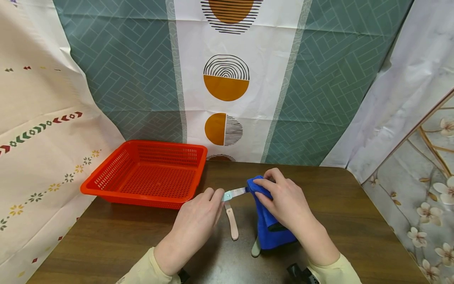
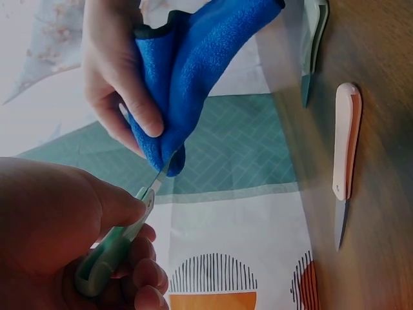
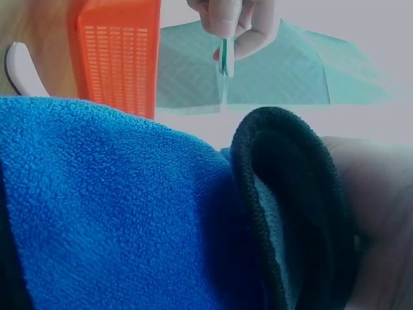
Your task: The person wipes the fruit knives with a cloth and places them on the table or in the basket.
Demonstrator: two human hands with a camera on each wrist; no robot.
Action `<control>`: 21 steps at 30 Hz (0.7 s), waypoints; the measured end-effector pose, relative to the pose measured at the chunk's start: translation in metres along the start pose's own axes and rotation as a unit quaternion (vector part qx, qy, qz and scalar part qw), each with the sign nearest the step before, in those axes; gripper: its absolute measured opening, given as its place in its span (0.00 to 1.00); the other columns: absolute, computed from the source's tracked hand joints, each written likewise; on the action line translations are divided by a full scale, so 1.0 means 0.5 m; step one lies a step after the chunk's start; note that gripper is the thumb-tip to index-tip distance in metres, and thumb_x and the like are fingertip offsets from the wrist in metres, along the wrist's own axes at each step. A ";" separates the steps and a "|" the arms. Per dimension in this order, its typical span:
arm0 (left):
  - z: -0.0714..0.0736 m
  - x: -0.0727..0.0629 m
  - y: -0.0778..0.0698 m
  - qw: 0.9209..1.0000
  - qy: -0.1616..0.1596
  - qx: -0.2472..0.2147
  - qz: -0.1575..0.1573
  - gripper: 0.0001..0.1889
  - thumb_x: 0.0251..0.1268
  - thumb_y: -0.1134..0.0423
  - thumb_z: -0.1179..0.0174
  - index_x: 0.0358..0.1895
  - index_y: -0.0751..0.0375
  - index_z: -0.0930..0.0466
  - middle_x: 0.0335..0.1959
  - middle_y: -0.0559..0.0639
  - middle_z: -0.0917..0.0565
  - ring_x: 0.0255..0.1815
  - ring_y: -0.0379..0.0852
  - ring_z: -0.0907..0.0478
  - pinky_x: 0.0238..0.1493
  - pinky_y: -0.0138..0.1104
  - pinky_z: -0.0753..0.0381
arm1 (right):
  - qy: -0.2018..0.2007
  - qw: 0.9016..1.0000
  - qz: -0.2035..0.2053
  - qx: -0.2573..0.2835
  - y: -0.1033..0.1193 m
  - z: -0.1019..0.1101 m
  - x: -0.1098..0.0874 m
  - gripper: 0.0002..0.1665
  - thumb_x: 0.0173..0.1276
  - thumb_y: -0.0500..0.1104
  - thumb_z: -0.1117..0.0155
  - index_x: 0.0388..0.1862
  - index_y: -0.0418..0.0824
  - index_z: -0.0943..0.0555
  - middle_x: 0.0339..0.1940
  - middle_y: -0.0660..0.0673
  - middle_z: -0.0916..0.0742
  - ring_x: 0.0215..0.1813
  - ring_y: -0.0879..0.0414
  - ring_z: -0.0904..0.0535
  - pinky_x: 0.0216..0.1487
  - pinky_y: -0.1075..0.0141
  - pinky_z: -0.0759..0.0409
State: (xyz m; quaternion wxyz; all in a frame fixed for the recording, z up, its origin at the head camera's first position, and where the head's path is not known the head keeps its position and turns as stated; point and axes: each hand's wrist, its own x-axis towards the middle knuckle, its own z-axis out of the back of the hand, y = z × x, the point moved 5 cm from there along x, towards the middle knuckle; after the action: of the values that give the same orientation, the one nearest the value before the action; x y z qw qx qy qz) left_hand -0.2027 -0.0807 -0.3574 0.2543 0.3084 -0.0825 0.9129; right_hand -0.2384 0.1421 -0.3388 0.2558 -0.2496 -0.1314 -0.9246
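Note:
In the head view my left hand point(image 1: 196, 215) grips the mint-green handle of a folding knife point(image 1: 228, 195), its blade out and pointing right. My right hand point(image 1: 289, 201) pinches a blue cloth point(image 1: 264, 221) with a dark edge around the blade's tip end. The left wrist view shows the cloth point(image 2: 193, 84) folded over that blade point(image 2: 160, 177); the tip is hidden inside. On the table below lies a folding knife with a pale pink handle point(image 1: 232, 224), its blade partly out. A sage-green handle point(image 1: 256, 248) shows from behind the cloth's lower edge.
A red plastic basket point(image 1: 200, 169) with perforated walls stands at the back left of the brown wooden table point(image 1: 340, 205). Patterned curtains point(image 1: 142, 71) hang behind the table and at both sides.

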 end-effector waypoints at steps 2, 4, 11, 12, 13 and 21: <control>0.000 0.000 -0.001 1.000 0.000 -0.001 -0.001 0.13 0.73 0.63 0.26 0.45 0.58 0.24 0.28 0.47 0.29 0.21 0.44 0.32 0.18 0.30 0.37 | 0.007 1.000 -0.008 -0.002 -0.006 0.000 -0.001 0.23 0.69 0.44 0.16 0.62 0.44 0.09 0.55 0.41 0.18 0.36 0.49 0.18 0.41 0.50 0.15; 0.001 -0.001 -0.001 1.000 -0.004 -0.001 -0.003 0.13 0.72 0.64 0.25 0.45 0.58 0.24 0.28 0.47 0.29 0.20 0.44 0.32 0.18 0.30 0.36 | 0.016 1.000 -0.020 -0.004 -0.013 0.000 -0.001 0.23 0.70 0.44 0.17 0.62 0.44 0.09 0.55 0.41 0.18 0.37 0.48 0.17 0.41 0.50 0.14; 0.001 -0.002 -0.002 1.000 -0.021 -0.001 -0.008 0.14 0.70 0.65 0.25 0.44 0.59 0.25 0.27 0.48 0.29 0.20 0.46 0.30 0.17 0.32 0.35 | 0.029 0.997 -0.067 -0.005 -0.034 0.011 -0.005 0.24 0.71 0.44 0.18 0.64 0.44 0.09 0.56 0.40 0.17 0.42 0.44 0.15 0.43 0.47 0.13; 0.000 -0.001 -0.001 1.000 -0.018 0.000 -0.007 0.14 0.71 0.65 0.25 0.44 0.59 0.25 0.27 0.47 0.29 0.20 0.46 0.30 0.17 0.32 0.35 | 0.028 0.997 -0.071 -0.004 -0.034 0.013 -0.005 0.24 0.71 0.44 0.18 0.64 0.44 0.09 0.56 0.40 0.17 0.42 0.44 0.15 0.42 0.47 0.13; -0.001 -0.001 -0.001 1.000 -0.015 0.000 -0.005 0.14 0.71 0.64 0.25 0.44 0.59 0.25 0.27 0.47 0.29 0.20 0.45 0.31 0.17 0.32 0.35 | 0.026 0.997 -0.072 -0.003 -0.034 0.015 -0.005 0.24 0.71 0.44 0.18 0.64 0.44 0.09 0.57 0.40 0.17 0.42 0.44 0.15 0.42 0.47 0.13; -0.009 0.000 0.003 1.000 0.014 -0.001 0.007 0.14 0.72 0.63 0.25 0.47 0.58 0.23 0.28 0.47 0.29 0.21 0.42 0.34 0.18 0.30 0.37 | 0.001 0.999 -0.036 0.005 0.007 0.029 -0.004 0.24 0.70 0.45 0.17 0.64 0.46 0.09 0.57 0.42 0.17 0.41 0.46 0.15 0.41 0.49 0.14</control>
State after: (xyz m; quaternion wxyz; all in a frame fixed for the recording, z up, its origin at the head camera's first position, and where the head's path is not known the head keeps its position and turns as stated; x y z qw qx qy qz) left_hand -0.2060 -0.0808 -0.3607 0.2489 0.2947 -0.0821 0.9189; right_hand -0.2293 0.1453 -0.3272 0.2241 -0.2428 -0.1442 -0.9328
